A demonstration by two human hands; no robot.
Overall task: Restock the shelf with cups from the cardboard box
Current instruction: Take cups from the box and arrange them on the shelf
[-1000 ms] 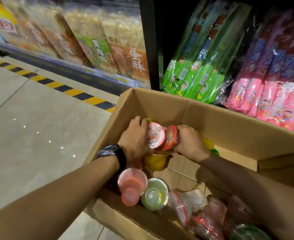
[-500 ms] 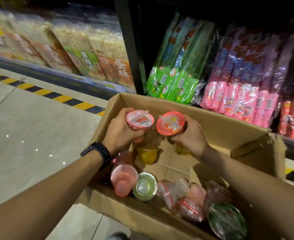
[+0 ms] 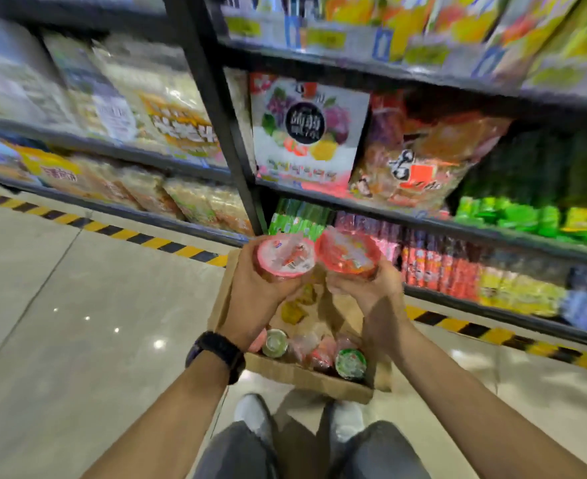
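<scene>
Two white shoes [image 3: 250,413] are standing on the glossy floor [image 3: 77,323] at the bottom of the view. Just beyond them, a cardboard box [image 3: 305,378] is sitting open, holding more sealed cups [image 3: 350,363] (lids green, pink and red). Above the box, the left hand [image 3: 261,299], a black watch [image 3: 216,354] on its wrist, is gripping a pink-lidded cup [image 3: 285,255]. The right hand [image 3: 364,288] is gripping a red-lidded cup [image 3: 349,252], and the two lids are almost touching. Behind them, a dark shelf [image 3: 423,216] is carrying blurred snack packets [image 3: 419,160].
</scene>
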